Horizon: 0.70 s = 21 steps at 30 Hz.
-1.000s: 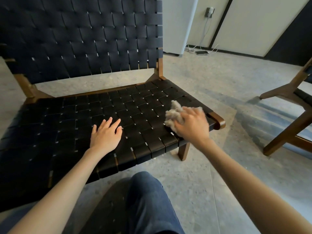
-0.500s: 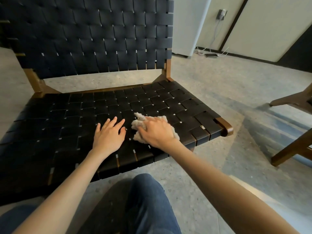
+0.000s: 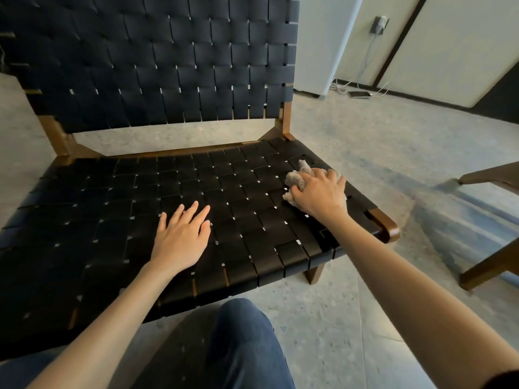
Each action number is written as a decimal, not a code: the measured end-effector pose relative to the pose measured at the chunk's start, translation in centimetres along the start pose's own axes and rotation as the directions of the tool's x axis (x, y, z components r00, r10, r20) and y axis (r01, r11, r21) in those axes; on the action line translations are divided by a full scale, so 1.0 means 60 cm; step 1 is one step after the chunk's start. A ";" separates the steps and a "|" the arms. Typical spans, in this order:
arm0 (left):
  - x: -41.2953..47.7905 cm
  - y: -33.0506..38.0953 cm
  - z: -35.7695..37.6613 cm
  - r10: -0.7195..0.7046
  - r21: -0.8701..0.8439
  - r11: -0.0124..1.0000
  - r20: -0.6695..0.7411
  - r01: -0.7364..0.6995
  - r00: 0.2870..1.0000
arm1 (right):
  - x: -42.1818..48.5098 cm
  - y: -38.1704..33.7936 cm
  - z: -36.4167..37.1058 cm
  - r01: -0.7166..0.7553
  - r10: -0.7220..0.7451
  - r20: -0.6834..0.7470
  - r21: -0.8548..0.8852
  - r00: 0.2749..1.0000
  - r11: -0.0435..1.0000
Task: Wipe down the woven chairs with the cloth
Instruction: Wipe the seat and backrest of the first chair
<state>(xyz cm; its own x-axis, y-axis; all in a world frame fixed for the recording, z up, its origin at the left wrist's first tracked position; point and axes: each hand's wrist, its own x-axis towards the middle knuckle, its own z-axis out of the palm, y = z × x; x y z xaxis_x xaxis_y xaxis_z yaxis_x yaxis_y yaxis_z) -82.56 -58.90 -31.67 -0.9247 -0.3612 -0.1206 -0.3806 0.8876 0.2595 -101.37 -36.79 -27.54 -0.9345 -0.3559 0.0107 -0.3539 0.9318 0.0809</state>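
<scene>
A woven chair [image 3: 118,192] with black straps and a brown wooden frame fills the view, its seat in front of me and its backrest rising behind. My left hand [image 3: 181,238] lies flat on the middle of the seat, fingers straight. My right hand [image 3: 318,195] grips a crumpled beige cloth [image 3: 295,178] and holds it against the seat near the right edge, toward the back. Most of the cloth is hidden under the hand.
A second chair's wooden frame [image 3: 488,265] stands at the right edge. A phone [image 3: 359,94] on a charging cable lies on the floor by the far wall, next to a white unit [image 3: 323,43]. My knee in blue jeans [image 3: 241,343] is below the seat's front edge.
My right hand has slid the cloth from beside my left hand back across the seat to the right and toward the rear. My left hand has stayed flat in place.
</scene>
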 end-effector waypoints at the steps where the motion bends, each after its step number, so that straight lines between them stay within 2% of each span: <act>1: -0.001 0.000 0.001 0.002 -0.006 1.000 -0.023 -0.003 1.000 | 0.002 -0.013 0.001 -0.002 0.002 0.004 0.001 1.000 1.000; 3: -0.001 0.001 0.001 0.000 -0.024 1.000 -0.077 -0.002 0.997 | 0.002 -0.042 0.000 0.050 -0.051 0.015 0.045 0.999 0.998; 5: 0.000 0.003 0.000 -0.008 -0.041 0.999 -0.105 0.004 0.994 | -0.007 -0.085 0.001 0.158 -0.165 0.038 0.149 0.986 0.976; 8: 0.001 0.005 -0.001 -0.046 -0.038 0.998 -0.098 0.043 0.994 | -0.039 -0.170 0.014 0.330 -0.355 0.023 0.317 0.935 0.889; 11: 0.000 0.007 0.001 -0.078 0.018 0.997 -0.062 0.079 0.995 | -0.046 -0.218 0.022 0.406 -0.433 0.001 0.349 0.901 0.845; 14: 0.004 0.010 -0.002 -0.095 0.039 0.995 -0.005 0.095 0.995 | -0.014 -0.197 0.018 0.352 -0.379 0.046 0.282 0.924 0.892; 17: 0.018 0.008 -0.009 -0.096 0.037 0.995 0.023 0.095 0.995 | 0.021 -0.132 0.009 0.244 -0.258 0.068 0.159 0.964 0.957; 21: 0.065 -0.002 -0.015 -0.134 0.048 0.990 0.036 0.132 0.990 | 0.066 -0.026 0.005 0.114 -0.114 -0.004 -0.011 0.993 0.993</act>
<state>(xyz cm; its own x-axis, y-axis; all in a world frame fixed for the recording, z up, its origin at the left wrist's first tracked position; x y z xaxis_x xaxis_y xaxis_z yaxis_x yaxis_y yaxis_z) -86.15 -60.66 -31.27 -0.8644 -0.4660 -0.1890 -0.4982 0.8449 0.1950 -104.52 -39.63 -27.91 -0.8879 -0.4599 0.0054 -0.4575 0.8844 0.0921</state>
